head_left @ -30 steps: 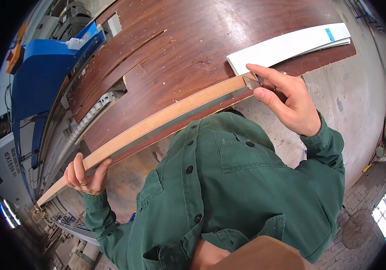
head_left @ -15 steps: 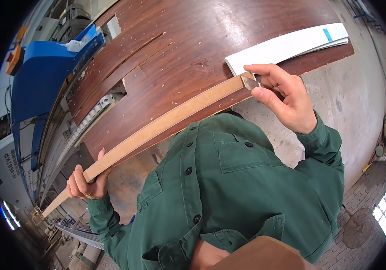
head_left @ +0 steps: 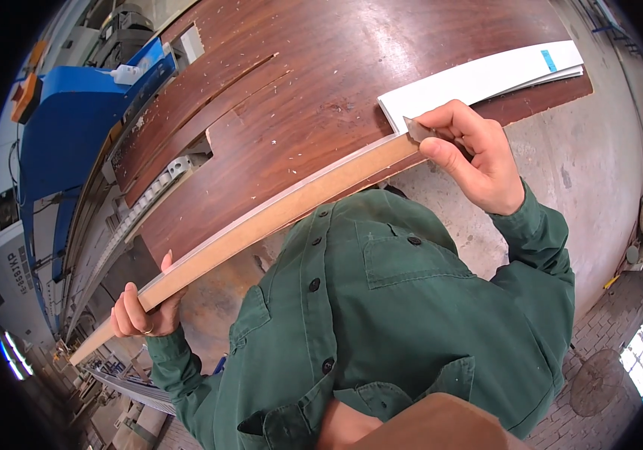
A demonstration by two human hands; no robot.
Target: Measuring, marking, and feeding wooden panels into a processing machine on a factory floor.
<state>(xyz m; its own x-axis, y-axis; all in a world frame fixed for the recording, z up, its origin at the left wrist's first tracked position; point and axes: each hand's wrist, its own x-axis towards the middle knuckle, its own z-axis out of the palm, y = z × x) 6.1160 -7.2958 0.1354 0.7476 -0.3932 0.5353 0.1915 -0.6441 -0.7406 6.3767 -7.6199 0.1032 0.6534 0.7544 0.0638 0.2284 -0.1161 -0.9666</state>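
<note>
A long narrow wood-fibre strip point(head_left: 284, 206) runs slantwise across my front, its tan face towards me and a thin pale edge along its far side. Near its lower left part my left hand point(head_left: 141, 309) is wrapped round it, thumb on the far side. At the strip's right end, my right hand point(head_left: 475, 154) pinches a small grey metal blade point(head_left: 417, 131) between thumb and bent fingers. The blade lies against that end, its pointed corner towards the far edge. Whether it has a handle is hidden by the fingers.
Beneath the strip is a brown wood-look tabletop point(head_left: 306, 97) with slots and scattered chips. White panels point(head_left: 486, 75) with a blue mark lie stacked just beyond my right hand. A blue machine point(head_left: 74, 127) stands at the left, beside a metal rail point(head_left: 160, 187).
The strip has been turned about its length, so its tan face now tips towards me and a pale edge shows. The blade in my right hand has shifted onto the far edge.
</note>
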